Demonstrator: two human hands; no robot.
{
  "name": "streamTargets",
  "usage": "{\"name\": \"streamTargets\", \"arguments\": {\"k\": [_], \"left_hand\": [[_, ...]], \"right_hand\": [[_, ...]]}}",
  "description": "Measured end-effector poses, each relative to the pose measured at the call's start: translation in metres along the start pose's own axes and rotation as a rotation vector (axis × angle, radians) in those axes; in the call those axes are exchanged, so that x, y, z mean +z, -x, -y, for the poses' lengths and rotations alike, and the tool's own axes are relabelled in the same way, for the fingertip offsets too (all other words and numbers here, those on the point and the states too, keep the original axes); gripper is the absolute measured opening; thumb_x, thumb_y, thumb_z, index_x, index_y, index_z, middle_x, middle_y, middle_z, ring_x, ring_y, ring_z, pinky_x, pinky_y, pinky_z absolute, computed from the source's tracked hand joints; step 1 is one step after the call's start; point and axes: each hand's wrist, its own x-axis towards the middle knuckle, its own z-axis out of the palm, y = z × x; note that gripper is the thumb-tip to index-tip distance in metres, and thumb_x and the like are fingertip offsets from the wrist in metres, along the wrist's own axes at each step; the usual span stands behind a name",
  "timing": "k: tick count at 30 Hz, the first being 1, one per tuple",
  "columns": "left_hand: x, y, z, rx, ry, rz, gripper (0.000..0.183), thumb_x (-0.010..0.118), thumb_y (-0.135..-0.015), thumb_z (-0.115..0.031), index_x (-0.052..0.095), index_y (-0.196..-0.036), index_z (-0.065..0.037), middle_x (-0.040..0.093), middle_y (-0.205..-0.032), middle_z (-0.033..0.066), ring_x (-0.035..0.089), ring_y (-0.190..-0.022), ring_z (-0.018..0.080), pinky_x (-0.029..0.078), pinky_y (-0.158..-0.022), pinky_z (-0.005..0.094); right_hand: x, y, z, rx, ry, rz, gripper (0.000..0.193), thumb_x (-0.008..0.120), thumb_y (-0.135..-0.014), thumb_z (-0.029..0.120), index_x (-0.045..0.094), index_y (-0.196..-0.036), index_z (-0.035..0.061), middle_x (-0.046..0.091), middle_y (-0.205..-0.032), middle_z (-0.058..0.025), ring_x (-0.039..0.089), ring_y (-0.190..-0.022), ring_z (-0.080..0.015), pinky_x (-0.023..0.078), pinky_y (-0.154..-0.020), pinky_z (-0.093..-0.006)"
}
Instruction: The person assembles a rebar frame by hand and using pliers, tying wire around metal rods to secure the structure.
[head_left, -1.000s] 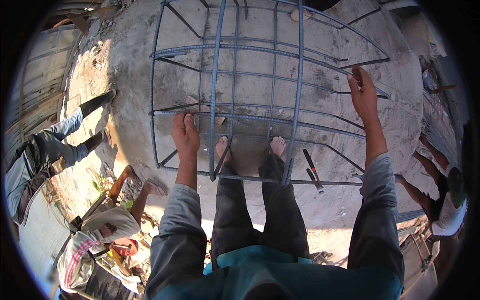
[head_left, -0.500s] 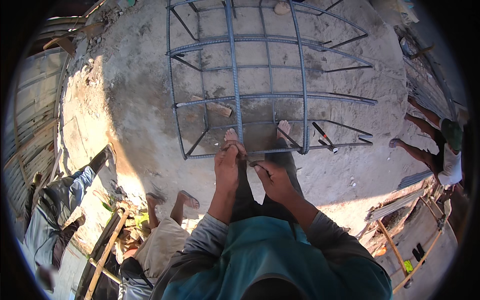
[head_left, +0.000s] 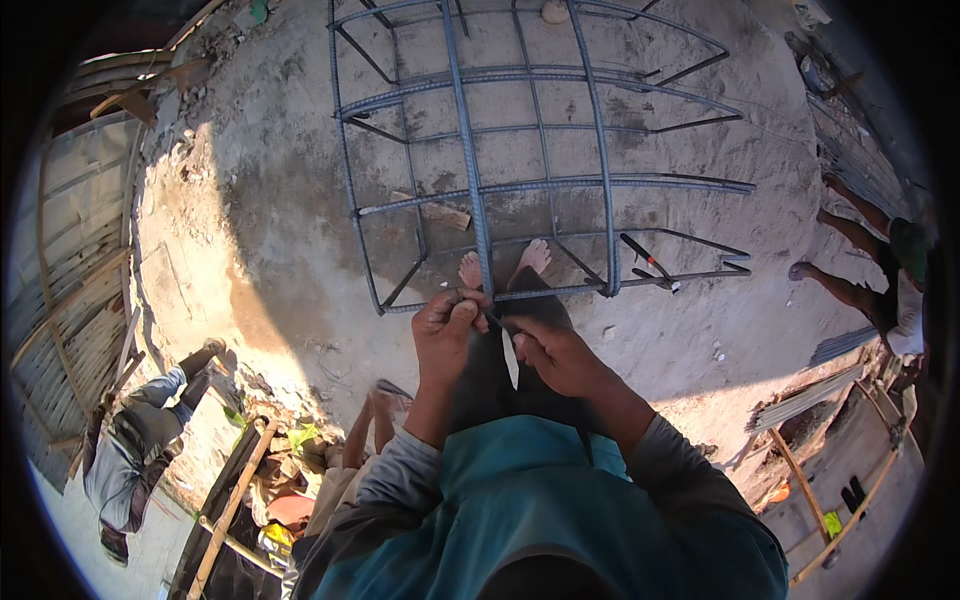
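Note:
A cage of ribbed steel rebar (head_left: 470,150) stands on the ground before me, its near bar crossing in front of my shins. My left hand (head_left: 445,325) is closed, fingers pinched together at the near bar, where a lengthwise bar meets it. Just right of it, my right hand (head_left: 555,350) is closed with thumb and fingers pressed together. A thin dark strip like wire (head_left: 500,318) runs between both hands; its ends are hidden in the fingers. A pliers-like tool with black and orange handles (head_left: 648,258) lies by the cage's near right corner.
A wooden offcut (head_left: 440,214) lies on the concrete inside the cage. People stand at the left (head_left: 150,440) and right (head_left: 875,255); another person's legs (head_left: 370,425) are behind my left arm. Bamboo poles (head_left: 232,500) and corrugated sheets (head_left: 85,250) line the sides.
My right hand has turned and dropped slightly, while my left stays at the bar. My right foot has shifted left, nearer the other. The person at the left has moved lower in view.

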Motion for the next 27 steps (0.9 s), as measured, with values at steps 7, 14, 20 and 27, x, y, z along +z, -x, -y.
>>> {"name": "streamTargets", "arguments": {"k": [7,14,20,27], "left_hand": [[0.006,0.007,0.007,-0.239,0.371,-0.129,0.018,0.058,-0.093,-0.005,0.064,-0.107,0.005,0.068,-0.086,0.0134,0.059,-0.061,0.0123,0.049,-0.056,0.0256],[-0.017,0.015,0.000,-0.402,0.217,0.017,0.023,0.061,-0.094,-0.012,0.064,-0.112,0.002,0.068,-0.087,0.0084,0.057,-0.067,0.0097,0.049,-0.056,0.0250],[-0.055,0.011,-0.008,-0.318,0.335,-0.088,0.012,0.063,-0.092,-0.010,0.067,-0.098,0.000,0.064,-0.079,0.0044,0.053,-0.061,0.0084,0.044,-0.056,0.0207],[-0.075,-0.008,-0.037,-0.053,0.003,-0.186,0.011,0.060,-0.093,-0.007,0.065,-0.095,0.002,0.063,-0.076,0.0055,0.053,-0.060,0.0092,0.043,-0.053,0.0216]], "right_hand": [[0.004,-0.006,0.006,0.056,-0.157,-0.038,0.025,0.055,-0.098,0.015,0.060,-0.118,0.0008,0.067,-0.085,-0.0106,0.063,-0.072,-0.0151,0.049,-0.066,-0.0308],[0.031,-0.007,0.000,0.466,-0.861,0.050,0.018,0.053,-0.100,0.019,0.062,-0.104,0.0034,0.046,-0.066,0.0051,0.039,-0.057,-0.0019,0.033,-0.051,-0.0201],[0.099,-0.020,0.018,0.238,-0.511,-0.182,0.017,0.052,-0.101,0.017,0.061,-0.104,0.0035,0.047,-0.066,0.0050,0.039,-0.055,-0.0012,0.030,-0.048,-0.0191],[0.133,-0.040,0.044,0.297,-0.774,-0.185,0.018,0.054,-0.099,0.013,0.064,-0.109,0.0027,0.051,-0.069,0.0041,0.044,-0.062,-0.0013,0.035,-0.053,-0.0200]]}}
